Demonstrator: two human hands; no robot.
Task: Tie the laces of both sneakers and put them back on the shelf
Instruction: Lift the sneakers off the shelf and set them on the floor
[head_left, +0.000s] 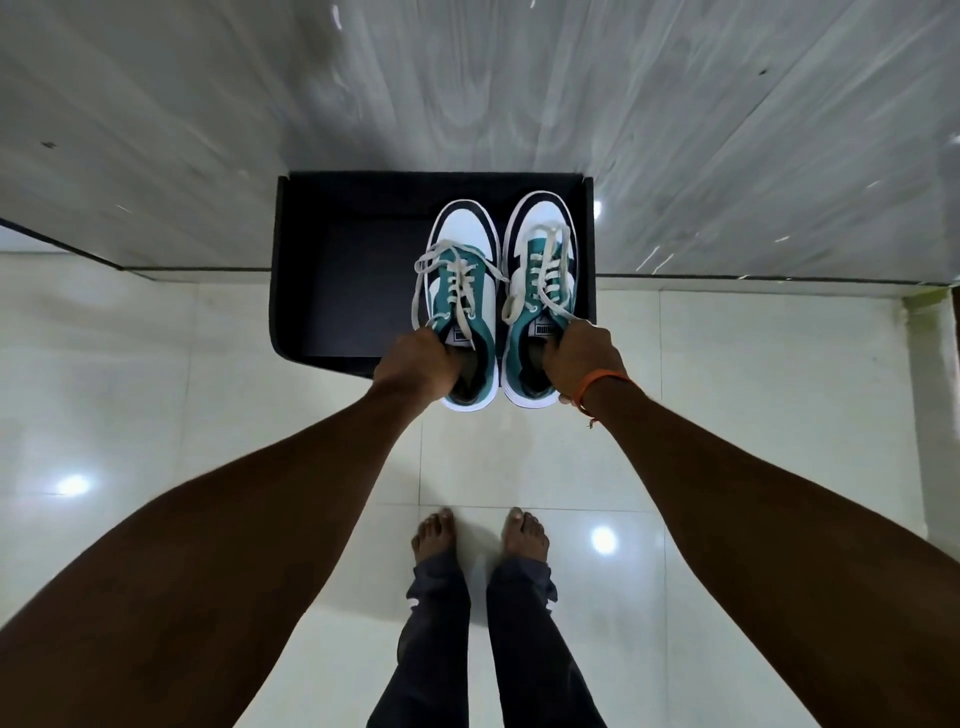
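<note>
Head view: left hand (415, 364) grips the left green-white sneaker (462, 306) by its collar, right hand (582, 358) grips the right green-white sneaker (540, 291); both toes sit over the right side of the black open shelf box (332, 270), laces loose.

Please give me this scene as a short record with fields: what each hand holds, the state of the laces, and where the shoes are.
left hand: grip closed on the collar of the left sneaker
right hand: grip closed on the collar of the right sneaker
laces: loose loops and ends over both sneakers; whether knotted cannot be told
position: sneakers side by side, toes forward, over the right part of the black shelf
heels: extend past the shelf's front edge
floor: pale glossy tiles
</note>
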